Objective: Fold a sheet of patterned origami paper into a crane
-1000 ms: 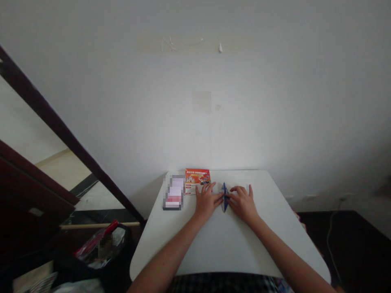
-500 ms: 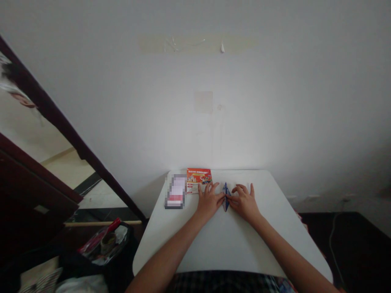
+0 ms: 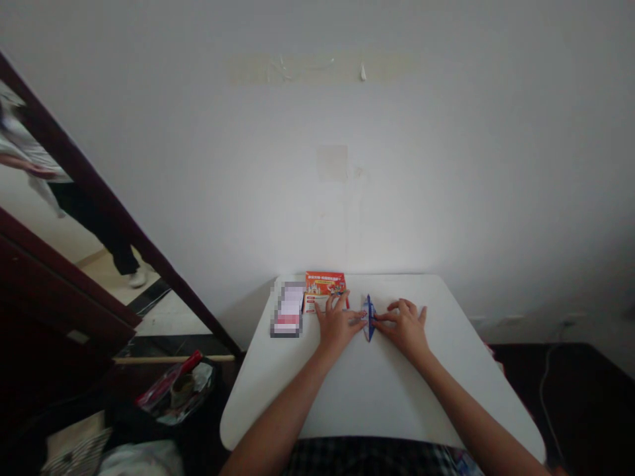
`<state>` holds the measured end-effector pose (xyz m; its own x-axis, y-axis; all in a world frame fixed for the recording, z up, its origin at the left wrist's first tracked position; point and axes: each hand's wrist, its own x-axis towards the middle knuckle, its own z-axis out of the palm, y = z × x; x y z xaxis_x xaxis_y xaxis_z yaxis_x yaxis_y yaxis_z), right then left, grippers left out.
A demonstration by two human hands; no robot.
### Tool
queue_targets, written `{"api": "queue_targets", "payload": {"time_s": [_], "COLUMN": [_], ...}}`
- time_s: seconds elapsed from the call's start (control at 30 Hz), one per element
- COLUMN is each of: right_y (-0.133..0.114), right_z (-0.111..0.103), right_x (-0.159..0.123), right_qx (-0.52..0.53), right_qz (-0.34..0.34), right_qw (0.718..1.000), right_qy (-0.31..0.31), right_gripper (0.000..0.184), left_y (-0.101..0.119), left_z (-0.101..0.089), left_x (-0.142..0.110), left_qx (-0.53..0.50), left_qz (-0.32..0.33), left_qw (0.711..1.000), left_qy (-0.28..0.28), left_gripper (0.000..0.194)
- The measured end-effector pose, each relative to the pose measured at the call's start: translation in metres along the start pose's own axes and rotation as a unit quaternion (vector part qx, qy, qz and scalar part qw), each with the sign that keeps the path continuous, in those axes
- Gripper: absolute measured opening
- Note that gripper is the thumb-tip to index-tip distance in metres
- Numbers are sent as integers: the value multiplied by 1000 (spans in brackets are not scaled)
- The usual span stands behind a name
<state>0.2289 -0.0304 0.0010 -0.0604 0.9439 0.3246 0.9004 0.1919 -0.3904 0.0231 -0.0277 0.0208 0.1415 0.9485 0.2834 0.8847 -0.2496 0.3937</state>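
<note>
A small blue-and-white piece of folded paper [image 3: 369, 330], diamond-shaped with a ridge down its middle, lies on the white table [image 3: 377, 383]. From its left side my left hand [image 3: 337, 328] has thumb and index finger on the paper, the other fingers spread over the edge of a red-and-white printed card [image 3: 325, 283]. On the opposite side my right hand [image 3: 409, 330] pinches the paper's right flap, its remaining fingers raised. The fingertips hide part of the paper.
A phone [image 3: 288, 311] with a blurred-out screen lies left of the card. White wall [image 3: 446, 165] rises behind the table. On the floor at left stands a bag of odds and ends [image 3: 183, 390]. A mirror [image 3: 143, 297] shows a walking person [image 3: 94, 211].
The right flap of the paper shows more blue now. Both hands stay at the paper with slight finger shifts. In the mirror, a person has come further into view.
</note>
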Motion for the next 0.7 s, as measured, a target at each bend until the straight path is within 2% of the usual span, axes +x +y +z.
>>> {"api": "queue_targets", "payload": {"time_s": [0.17, 0.43, 0.57, 0.7], "right_y": [1, -2, -2, 2], "right_z": [3, 6, 10, 14], "right_x": [1, 2, 2, 4], "right_qx": [6, 32, 13, 10], "right_qz": [7, 36, 42, 12], "right_qw": [1000, 999, 998, 999], "right_qy": [4, 16, 39, 47], "right_gripper": [20, 18, 27, 25], "left_y": [-2, -6, -7, -8], "left_z": [3, 3, 6, 8], "left_x": [0, 1, 4, 6], "left_qx": [-3, 8, -8, -27], "left_qz": [-9, 43, 44, 46], "left_qw": [1000, 999, 999, 998], "left_qy": [16, 29, 20, 21], "left_gripper": [25, 19, 14, 8]}}
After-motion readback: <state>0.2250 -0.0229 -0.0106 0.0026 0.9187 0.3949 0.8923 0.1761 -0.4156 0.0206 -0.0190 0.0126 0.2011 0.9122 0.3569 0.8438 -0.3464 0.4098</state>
